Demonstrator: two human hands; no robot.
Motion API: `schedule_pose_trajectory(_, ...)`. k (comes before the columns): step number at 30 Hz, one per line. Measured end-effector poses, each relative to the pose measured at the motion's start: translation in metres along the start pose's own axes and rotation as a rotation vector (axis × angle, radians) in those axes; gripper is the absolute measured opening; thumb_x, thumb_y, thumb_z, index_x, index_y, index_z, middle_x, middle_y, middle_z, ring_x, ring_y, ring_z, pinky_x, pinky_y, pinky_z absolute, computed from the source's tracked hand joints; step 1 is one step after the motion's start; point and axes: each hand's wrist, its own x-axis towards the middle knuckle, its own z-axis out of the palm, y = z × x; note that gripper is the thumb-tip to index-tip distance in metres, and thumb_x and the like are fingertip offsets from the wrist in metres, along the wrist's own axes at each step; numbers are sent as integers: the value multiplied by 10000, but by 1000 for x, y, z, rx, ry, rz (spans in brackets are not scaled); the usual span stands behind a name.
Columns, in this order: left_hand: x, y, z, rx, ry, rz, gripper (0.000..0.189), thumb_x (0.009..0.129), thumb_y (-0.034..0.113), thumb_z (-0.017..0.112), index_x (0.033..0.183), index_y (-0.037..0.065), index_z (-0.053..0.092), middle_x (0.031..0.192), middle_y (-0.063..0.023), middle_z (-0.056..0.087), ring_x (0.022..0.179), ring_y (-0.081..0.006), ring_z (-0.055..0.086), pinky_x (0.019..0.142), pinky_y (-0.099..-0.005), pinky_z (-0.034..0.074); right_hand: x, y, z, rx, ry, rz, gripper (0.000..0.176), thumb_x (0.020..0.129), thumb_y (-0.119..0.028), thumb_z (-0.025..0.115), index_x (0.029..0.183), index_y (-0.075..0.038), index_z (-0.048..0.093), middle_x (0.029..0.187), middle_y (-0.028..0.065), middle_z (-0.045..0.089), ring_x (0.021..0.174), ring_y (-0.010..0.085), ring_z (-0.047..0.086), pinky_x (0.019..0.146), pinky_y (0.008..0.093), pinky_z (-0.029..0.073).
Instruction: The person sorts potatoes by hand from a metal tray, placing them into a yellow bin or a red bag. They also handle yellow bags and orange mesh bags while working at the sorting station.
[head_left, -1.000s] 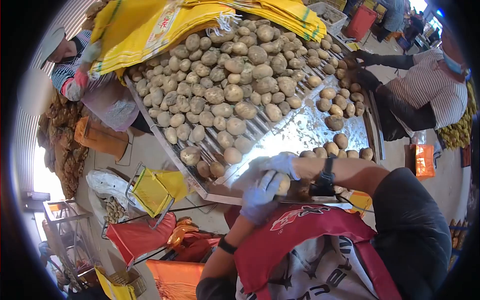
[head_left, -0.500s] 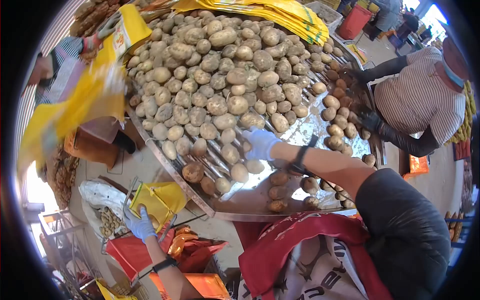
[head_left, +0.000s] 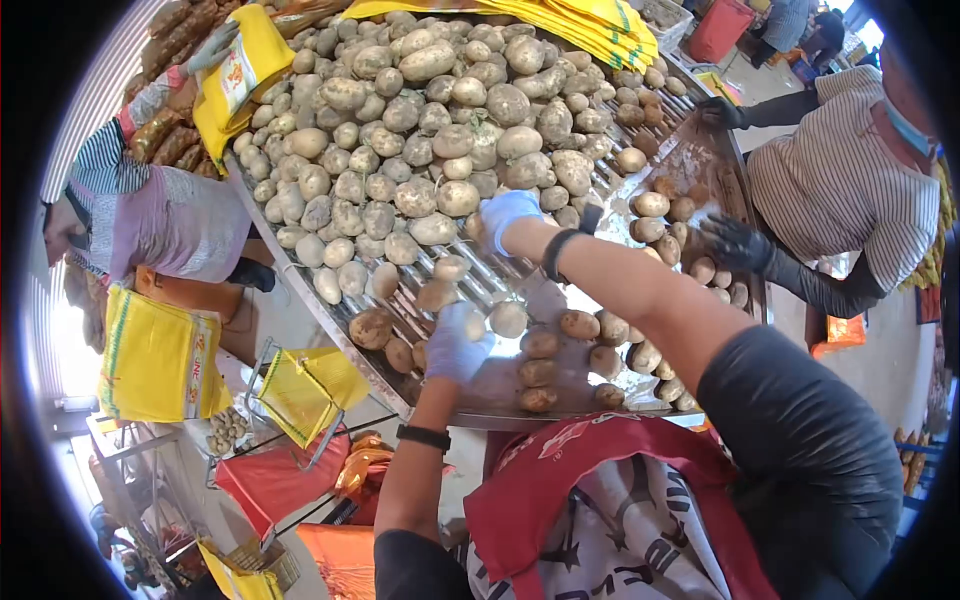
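Slatted metal desk [head_left: 492, 393] below: blue-gloved left hand [head_left: 459, 346] has joined blue-gloved right hand [head_left: 508, 220] among round tan potatoes [head_left: 415, 197], engaging both; fingers' grip I can't tell.

Forming a broad heap of potatoes [head_left: 415, 197] over the far and left parts of the metal table [head_left: 495, 385], overlapping and tilting every which way, showing tan skins dulled by dry earth, ranging from small and round to long and oval. Thinning toward the table's slatted middle. Resting near the table's left rim as a large, dark brown potato [head_left: 371, 328]. Running back from the table's near edge as a short row of three browner potatoes [head_left: 537, 373]. Spreading as a loose cluster of rounded potatoes [head_left: 651, 205] over the table's right part.
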Motion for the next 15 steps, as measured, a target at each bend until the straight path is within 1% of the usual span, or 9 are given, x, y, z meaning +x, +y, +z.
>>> schedule_pose_trajectory(2,-9,-6,-8,-1312,88,-464,374,770,251,643,1074,78,508,1048,-137,589,894,-304,606,747,-435,531,-9,8,0,126,34,12,436,696,-363,695,1008,-65,631,962,147,670,887,309,654,725,423,526)
schedule_pose_trajectory(3,-16,-5,-16,-1967,128,-696,361,779,244,638,1064,68,505,1016,-129,608,881,-288,617,741,-429,539,-21,15,-9,209,39,-103,528,680,-406,706,1057,-50,604,968,174,660,904,343,638,759,416,518)
schedule_pose_trajectory(5,-24,12,-31,-1737,260,-527,336,761,287,610,1009,71,543,987,-107,605,892,-281,608,737,-426,539,-31,33,12,612,79,-241,638,688,-389,729,1176,-26,536,1072,177,626,1009,288,605,862,354,482)
schedule_pose_trajectory(8,-32,36,-31,-1428,393,-334,250,775,177,558,980,34,547,972,-127,618,901,-246,611,731,-385,541,-69,43,19,1223,-26,-350,677,708,-289,762,1257,-21,472,1157,107,598,1063,195,567,922,326,457)
schedule_pose_trajectory(9,-28,52,-48,-1729,249,-394,224,749,61,608,956,7,542,971,-131,627,890,-218,623,733,-342,544,-97,39,0,1391,-113,-357,654,712,-201,767,1268,-35,463,1158,95,592,1078,179,547,944,321,446)
schedule_pose_trajectory(10,-25,63,-56,-2022,71,-447,244,722,-54,657,931,-19,536,970,-135,635,879,-189,635,735,-299,547,-121,34,-18,1392,-169,-334,760,704,-158,762,1343,-51,365,1222,90,520,1131,184,500,958,328,426)
schedule_pose_trajectory(12,-25,76,-41,-1912,65,-238,197,823,105,552,965,-32,556,951,-141,628,855,-242,617,723,-355,540,-138,39,-7,1494,-149,-353,787,692,-135,765,1354,-56,347,1221,89,517,1138,180,494,970,328,419)
schedule_pose_trajectory(14,-19,76,-32,-2409,-196,-230,268,855,198,520,1005,-19,566,944,-142,624,851,-270,600,719,-383,532,-160,41,-15,1567,-163,-383,797,688,-119,765,1361,-71,340,1227,84,516,1145,176,489,977,334,412)
schedule_pose_trajectory(15,-20,72,-25,-2174,-228,-129,352,868,294,530,1061,0,552,957,-146,619,855,-280,592,718,-395,529,-169,41,-23,1480,-122,-412,780,705,-118,755,1367,-82,346,1238,75,514,1157,188,483,989,341,401)
